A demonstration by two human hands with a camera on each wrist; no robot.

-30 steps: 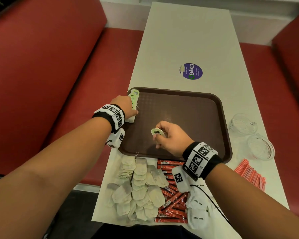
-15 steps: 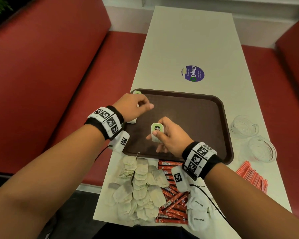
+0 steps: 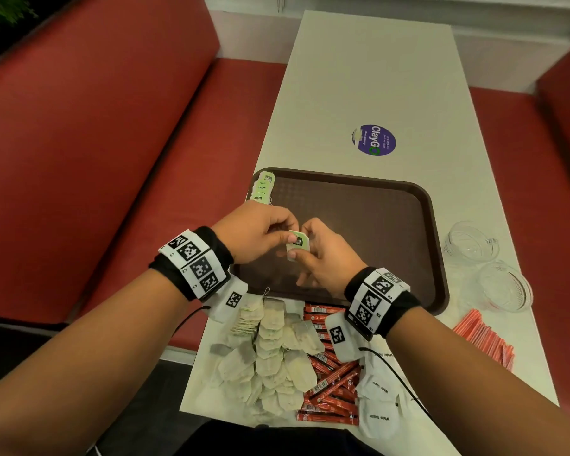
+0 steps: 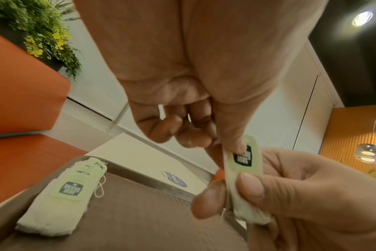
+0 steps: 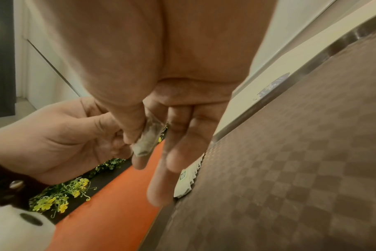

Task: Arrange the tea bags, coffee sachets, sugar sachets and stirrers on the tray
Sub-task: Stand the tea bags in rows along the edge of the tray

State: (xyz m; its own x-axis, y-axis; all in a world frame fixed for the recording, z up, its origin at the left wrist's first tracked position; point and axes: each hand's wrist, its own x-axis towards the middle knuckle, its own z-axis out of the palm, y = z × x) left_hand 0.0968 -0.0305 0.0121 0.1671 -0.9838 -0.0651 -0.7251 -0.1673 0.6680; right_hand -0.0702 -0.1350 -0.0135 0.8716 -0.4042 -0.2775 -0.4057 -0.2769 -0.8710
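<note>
1. The left hand point(image 3: 257, 232) and the right hand point(image 3: 323, 258) meet above the dark brown plastic tray point(image 3: 422, 205).
2. Both hands pinch one white tea bag with a light green paper tag point(image 3: 297, 245). The left thumb and finger pinch the top, at the tag. The right thumb and finger pinch lower down.
3. A neat row of white tea bags with green tags point(image 3: 262, 189) lies in the far left corner of the tray.
4. On the white tabletop point(image 3: 369, 74), near the person, lies a loose pile of white tea bags point(image 3: 270, 353).
5. Just beside that pile are red coffee sachets point(image 3: 329, 386) and white sugar sachets point(image 3: 380, 390).
6. Orange stirrers point(image 3: 484, 340) lie to the right, near two clear glass bowls point(image 3: 487, 264).
7. A round purple sticker point(image 3: 374, 140) is on the tabletop past the tray.
</note>
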